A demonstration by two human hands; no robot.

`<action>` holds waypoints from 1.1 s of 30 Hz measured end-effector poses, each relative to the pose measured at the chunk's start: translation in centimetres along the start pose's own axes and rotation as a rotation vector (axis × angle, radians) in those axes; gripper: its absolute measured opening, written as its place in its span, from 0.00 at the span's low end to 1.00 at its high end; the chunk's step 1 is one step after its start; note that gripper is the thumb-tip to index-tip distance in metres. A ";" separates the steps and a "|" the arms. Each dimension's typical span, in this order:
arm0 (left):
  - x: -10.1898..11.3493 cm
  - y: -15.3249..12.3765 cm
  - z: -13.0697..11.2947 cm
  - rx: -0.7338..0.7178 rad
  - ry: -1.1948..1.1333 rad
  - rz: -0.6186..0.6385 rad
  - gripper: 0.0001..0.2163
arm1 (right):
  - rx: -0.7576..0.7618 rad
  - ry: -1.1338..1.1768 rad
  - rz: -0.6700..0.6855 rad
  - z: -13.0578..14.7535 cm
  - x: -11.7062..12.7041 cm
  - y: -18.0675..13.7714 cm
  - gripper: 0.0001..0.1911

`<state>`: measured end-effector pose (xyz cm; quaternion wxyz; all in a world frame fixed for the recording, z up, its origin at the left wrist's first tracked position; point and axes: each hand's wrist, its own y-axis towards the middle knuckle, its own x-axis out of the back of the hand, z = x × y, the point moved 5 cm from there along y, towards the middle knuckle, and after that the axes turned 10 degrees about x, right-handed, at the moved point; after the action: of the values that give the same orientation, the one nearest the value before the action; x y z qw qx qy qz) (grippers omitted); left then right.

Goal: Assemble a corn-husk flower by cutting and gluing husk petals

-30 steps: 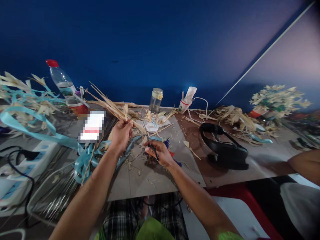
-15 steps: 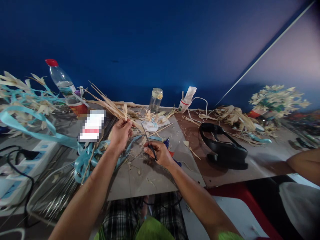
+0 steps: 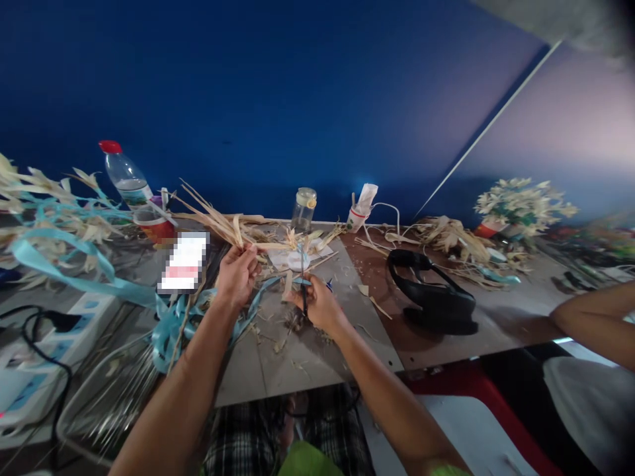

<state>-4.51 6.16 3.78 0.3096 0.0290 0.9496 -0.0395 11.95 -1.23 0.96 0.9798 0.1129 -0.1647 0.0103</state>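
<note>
My left hand (image 3: 237,272) is closed, thumb and fingers pinching a pale dried corn husk strip (image 3: 238,231) that stands up from the fingertips. Behind it, longer husk strips (image 3: 206,210) fan toward the upper left. My right hand (image 3: 321,303) grips black-handled scissors (image 3: 304,301), their blades pointing away from me. By the right thumb shows a small flat husk piece (image 3: 288,284); whether the hand holds it is unclear. Just beyond the scissors lies a white round object (image 3: 298,260) with husk bits and light blue material around it.
A phone (image 3: 183,263), blue ribbon (image 3: 133,291) and a power strip (image 3: 74,330) are at left. A bottle (image 3: 126,182) and a jar (image 3: 304,208) stand near the wall. At right are a black headset (image 3: 431,291), husk flowers (image 3: 520,205) and another person's arm (image 3: 595,317).
The scissors have swung from slanting left to pointing nearly straight away from me. A small husk piece now shows beside my right thumb. The camera view has shifted slightly.
</note>
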 end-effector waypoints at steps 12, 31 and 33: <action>-1.0 -1.1 -1.2 -0.028 -0.097 0.066 0.11 | 0.049 -1.111 0.159 4.9 -1.3 2.2 0.20; -1.5 -1.3 0.0 0.027 0.070 0.115 0.10 | 0.009 -0.833 0.776 3.1 -4.8 3.4 0.27; -1.3 -1.3 0.2 0.031 0.119 0.072 0.10 | 0.038 -0.809 0.780 3.2 -4.3 3.0 0.28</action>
<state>-3.42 4.83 4.47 0.2533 0.0703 0.9639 -0.0412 6.66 1.04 3.10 0.7600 0.0563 -0.5568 0.3306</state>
